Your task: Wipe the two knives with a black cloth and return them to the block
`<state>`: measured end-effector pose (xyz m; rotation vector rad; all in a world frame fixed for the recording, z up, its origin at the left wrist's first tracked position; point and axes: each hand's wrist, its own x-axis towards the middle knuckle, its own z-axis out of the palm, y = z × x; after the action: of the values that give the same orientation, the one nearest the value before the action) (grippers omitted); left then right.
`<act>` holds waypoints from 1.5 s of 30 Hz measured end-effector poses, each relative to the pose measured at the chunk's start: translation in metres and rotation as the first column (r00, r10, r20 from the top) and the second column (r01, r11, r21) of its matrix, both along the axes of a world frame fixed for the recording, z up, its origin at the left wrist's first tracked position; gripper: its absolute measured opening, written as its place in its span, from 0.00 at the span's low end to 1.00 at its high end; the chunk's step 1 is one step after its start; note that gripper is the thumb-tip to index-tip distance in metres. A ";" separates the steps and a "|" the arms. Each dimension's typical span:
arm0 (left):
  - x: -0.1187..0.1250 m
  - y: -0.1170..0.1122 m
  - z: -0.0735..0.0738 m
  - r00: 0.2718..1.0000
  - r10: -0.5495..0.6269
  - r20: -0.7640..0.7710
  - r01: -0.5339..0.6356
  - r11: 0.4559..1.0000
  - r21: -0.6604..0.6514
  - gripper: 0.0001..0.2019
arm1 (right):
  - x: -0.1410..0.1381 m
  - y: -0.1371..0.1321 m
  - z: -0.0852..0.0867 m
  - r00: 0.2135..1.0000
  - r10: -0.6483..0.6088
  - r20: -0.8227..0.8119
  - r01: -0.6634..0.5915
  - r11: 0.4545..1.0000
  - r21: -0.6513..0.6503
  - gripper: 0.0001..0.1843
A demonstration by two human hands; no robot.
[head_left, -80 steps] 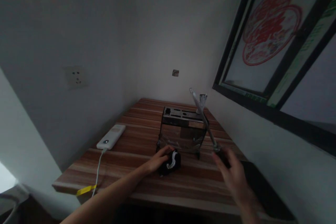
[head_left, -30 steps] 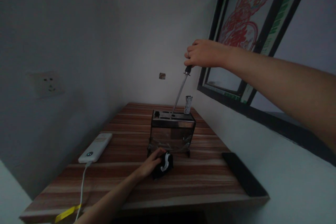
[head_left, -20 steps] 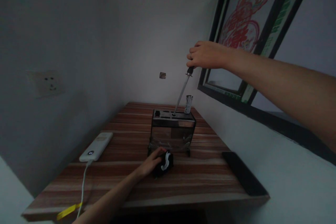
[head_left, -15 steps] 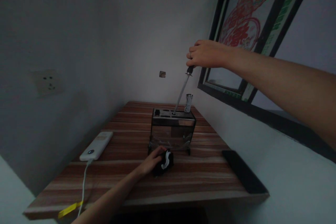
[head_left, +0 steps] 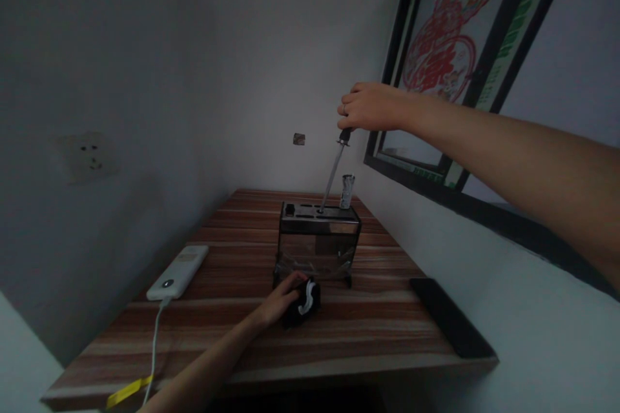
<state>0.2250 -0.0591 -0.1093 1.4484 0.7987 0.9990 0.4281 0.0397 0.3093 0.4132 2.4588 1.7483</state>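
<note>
My right hand [head_left: 365, 106] is closed around the black handle of a honing steel [head_left: 332, 175]. The rod slants down, its lower end in a hole in the top of a knife block [head_left: 320, 226] with dark see-through sides and a slotted metal top. At the block's front foot, my left hand [head_left: 283, 297] is closed on a bunched black cloth [head_left: 306, 306] with a white mark. A silver patterned object [head_left: 347, 191] stands upright at the block's right end; I cannot tell its kind.
The striped wooden table [head_left: 368, 335] stands in a wall corner. On its left lies a white power bank [head_left: 179, 272] with a white cable [head_left: 155, 342] and yellow tag [head_left: 128, 391]. A black phone-like slab [head_left: 453, 316] lies at the right edge, below a framed window [head_left: 450, 64].
My right hand has come down slightly and to the left, and the honing steel sits a little lower in the block. My left hand and the cloth stay put.
</note>
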 end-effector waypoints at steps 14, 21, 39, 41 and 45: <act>0.001 -0.001 0.000 1.000 0.016 0.013 -0.016 0.999 -0.033 0.15 | -0.021 -0.005 0.001 0.997 -0.019 0.074 0.014 0.998 0.064 0.18; 0.001 0.001 -0.001 1.000 -0.014 0.019 0.014 1.000 0.002 0.13 | -0.030 -0.013 -0.006 0.998 -0.016 0.063 0.014 1.000 0.027 0.18; -0.002 0.004 -0.007 0.999 -0.038 -0.023 0.039 0.999 0.020 0.14 | -0.036 -0.006 -0.047 0.977 -0.008 0.213 -0.003 0.999 0.049 0.07; -0.002 0.005 -0.008 0.999 -0.032 -0.021 0.032 0.999 0.014 0.14 | -0.036 -0.005 -0.054 0.975 0.000 0.223 -0.008 0.999 0.035 0.07; -0.003 0.003 -0.007 1.000 -0.017 -0.025 0.017 1.000 0.006 0.14 | -0.035 -0.005 -0.069 0.974 0.036 0.224 -0.037 0.999 0.003 0.08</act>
<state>0.2224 -0.0558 -0.1164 1.4736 0.8008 0.9725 0.3934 0.0349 0.2401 0.1608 2.3166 1.7126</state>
